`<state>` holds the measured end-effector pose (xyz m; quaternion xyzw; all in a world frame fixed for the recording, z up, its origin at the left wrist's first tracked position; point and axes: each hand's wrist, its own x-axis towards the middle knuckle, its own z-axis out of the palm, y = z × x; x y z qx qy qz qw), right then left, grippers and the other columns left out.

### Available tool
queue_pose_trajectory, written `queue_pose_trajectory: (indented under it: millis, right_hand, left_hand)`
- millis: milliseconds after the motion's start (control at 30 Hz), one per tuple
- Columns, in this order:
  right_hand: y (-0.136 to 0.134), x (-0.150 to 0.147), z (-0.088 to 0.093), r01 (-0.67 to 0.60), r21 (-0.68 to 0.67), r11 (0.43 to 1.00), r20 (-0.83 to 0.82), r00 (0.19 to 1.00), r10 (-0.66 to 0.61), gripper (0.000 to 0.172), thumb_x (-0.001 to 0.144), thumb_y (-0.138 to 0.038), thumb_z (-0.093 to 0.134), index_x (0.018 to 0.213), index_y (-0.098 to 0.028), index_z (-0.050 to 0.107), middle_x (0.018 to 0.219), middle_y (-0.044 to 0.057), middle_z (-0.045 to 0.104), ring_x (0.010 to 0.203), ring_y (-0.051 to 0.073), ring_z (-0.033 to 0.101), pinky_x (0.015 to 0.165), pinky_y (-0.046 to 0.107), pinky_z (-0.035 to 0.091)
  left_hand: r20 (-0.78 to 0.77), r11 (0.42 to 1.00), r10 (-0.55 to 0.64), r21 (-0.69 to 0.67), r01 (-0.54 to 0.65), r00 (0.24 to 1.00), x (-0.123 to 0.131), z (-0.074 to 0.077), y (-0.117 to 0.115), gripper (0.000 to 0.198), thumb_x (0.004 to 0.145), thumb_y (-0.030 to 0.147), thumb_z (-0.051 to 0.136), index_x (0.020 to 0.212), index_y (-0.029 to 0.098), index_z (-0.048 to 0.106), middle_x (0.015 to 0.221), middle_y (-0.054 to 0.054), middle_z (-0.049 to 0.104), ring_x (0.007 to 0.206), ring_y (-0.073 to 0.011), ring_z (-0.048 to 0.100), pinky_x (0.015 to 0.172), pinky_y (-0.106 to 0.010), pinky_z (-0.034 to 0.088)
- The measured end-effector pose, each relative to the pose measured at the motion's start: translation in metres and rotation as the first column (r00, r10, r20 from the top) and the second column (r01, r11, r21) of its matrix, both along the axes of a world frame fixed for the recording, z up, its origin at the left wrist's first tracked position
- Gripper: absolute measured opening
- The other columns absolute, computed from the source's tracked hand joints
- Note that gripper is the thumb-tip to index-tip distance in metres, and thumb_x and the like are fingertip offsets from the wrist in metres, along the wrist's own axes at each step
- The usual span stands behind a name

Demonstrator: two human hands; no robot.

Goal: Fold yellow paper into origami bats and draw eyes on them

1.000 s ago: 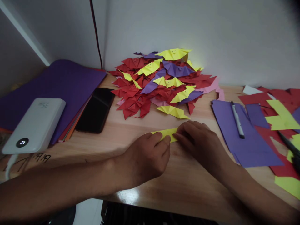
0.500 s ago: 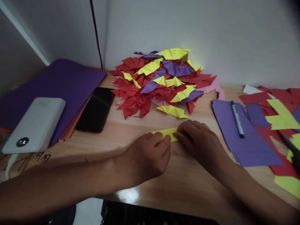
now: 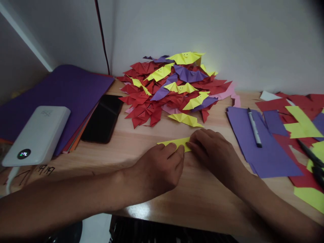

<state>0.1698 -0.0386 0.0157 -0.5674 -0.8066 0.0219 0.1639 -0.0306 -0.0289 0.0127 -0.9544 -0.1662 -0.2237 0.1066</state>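
A narrow folded strip of yellow paper (image 3: 174, 142) lies on the wooden table between my hands. My left hand (image 3: 160, 165) is closed on its near side, with curled fingertips pressing on the paper. At the strip's right end my right hand (image 3: 211, 150) pinches it, thumb and fingers together, hiding that end. Just beyond the hands rises a pile of folded paper bats (image 3: 164, 91) in red, yellow, purple and pink, several with small drawn faces. The nearest one is a yellow paper bat (image 3: 184, 119).
On the left are purple sheets (image 3: 65, 87), a black phone (image 3: 102, 118) and a white power bank (image 3: 37, 135) with a cable. Rightward lie purple paper (image 3: 273, 162) under a marker pen (image 3: 254, 128), red and yellow scraps (image 3: 303, 121) and black scissors (image 3: 314, 158). A wall (image 3: 227, 40) stands behind.
Both hands keep their grip on the yellow strip, almost unmoved. The view has shifted slightly, and the power bank's display now shows lit green marks.
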Motion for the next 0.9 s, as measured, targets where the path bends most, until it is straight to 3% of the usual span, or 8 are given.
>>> queue_pose_trajectory:
  millis: [267,333,400,467,533,667,900]
  right_hand:
    - [-0.002,0.003,-0.002,0.023,-0.039,0.999,-0.067,0.997,-0.026,0.014,0.092,-0.023,0.047,0.079,-0.020,0.053,0.078,0.004,0.060,0.070,0.018,0.054,0.066,0.031,0.043]
    - [-0.007,0.002,0.003,0.022,-0.029,0.999,-0.105,0.994,-0.025,0.011,0.092,-0.022,0.047,0.092,-0.019,0.057,0.092,0.007,0.063,0.081,0.019,0.059,0.072,0.033,0.046]
    - [-0.015,-0.001,0.011,0.002,0.032,1.000,-0.114,0.994,0.001,0.020,0.092,-0.021,0.048,0.109,-0.019,0.058,0.108,0.009,0.064,0.097,0.021,0.060,0.082,0.035,0.049]
    - [-0.026,-0.006,0.018,-0.065,0.110,0.992,-0.078,0.994,0.074,0.025,0.093,-0.020,0.047,0.116,-0.019,0.056,0.110,0.009,0.066,0.101,0.021,0.061,0.088,0.036,0.049]
    - [-0.036,-0.012,0.023,-0.195,0.062,0.979,-0.048,0.979,0.198,0.030,0.093,-0.019,0.046,0.122,-0.017,0.053,0.110,0.009,0.068,0.102,0.020,0.063,0.089,0.036,0.051]
    - [-0.046,-0.019,0.020,-0.210,0.012,0.978,0.023,0.977,0.210,0.039,0.091,-0.017,0.046,0.130,-0.013,0.048,0.125,0.014,0.064,0.112,0.023,0.061,0.092,0.041,0.053]
    - [-0.050,-0.015,0.010,-0.215,0.044,0.976,0.133,0.969,0.207,0.041,0.093,-0.021,0.041,0.132,-0.008,0.049,0.130,0.019,0.059,0.119,0.025,0.058,0.096,0.043,0.052]
  left_hand:
    - [-0.021,1.000,0.008,0.002,-0.008,1.000,0.000,0.003,0.001,0.022,0.087,0.005,0.052,0.104,0.002,0.064,0.103,-0.014,0.069,0.087,-0.0202,0.062,0.066,-0.031,0.054]
    - [-0.036,1.000,0.005,-0.003,-0.005,0.999,0.000,0.002,0.001,0.023,0.087,0.005,0.051,0.105,0.002,0.064,0.104,-0.014,0.068,0.087,-0.0200,0.061,0.066,-0.031,0.053]
    - [-0.032,1.000,0.010,-0.016,-0.010,0.999,-0.001,0.001,0.000,0.021,0.086,0.005,0.052,0.102,0.004,0.065,0.106,-0.013,0.068,0.087,-0.0204,0.060,0.066,-0.031,0.053]
    - [-0.018,0.998,0.008,-0.058,-0.009,1.000,-0.001,-0.002,0.000,0.017,0.085,0.007,0.053,0.096,0.006,0.067,0.102,-0.012,0.068,0.085,-0.0204,0.059,0.065,-0.031,0.052]
    - [-0.015,0.995,-0.007,-0.101,0.005,1.000,-0.002,-0.004,0.000,0.014,0.085,0.008,0.054,0.090,0.008,0.067,0.093,-0.010,0.068,0.083,-0.0198,0.058,0.064,-0.031,0.052]
    - [-0.027,0.995,-0.025,-0.094,0.022,0.999,-0.001,-0.006,0.001,0.015,0.087,0.007,0.050,0.088,0.008,0.065,0.087,-0.009,0.066,0.083,-0.0185,0.058,0.069,-0.030,0.053]
    - [-0.044,0.998,-0.020,-0.065,0.018,0.999,0.000,-0.001,0.001,0.017,0.086,0.005,0.051,0.097,0.002,0.064,0.092,-0.012,0.068,0.086,-0.0207,0.060,0.070,-0.032,0.054]
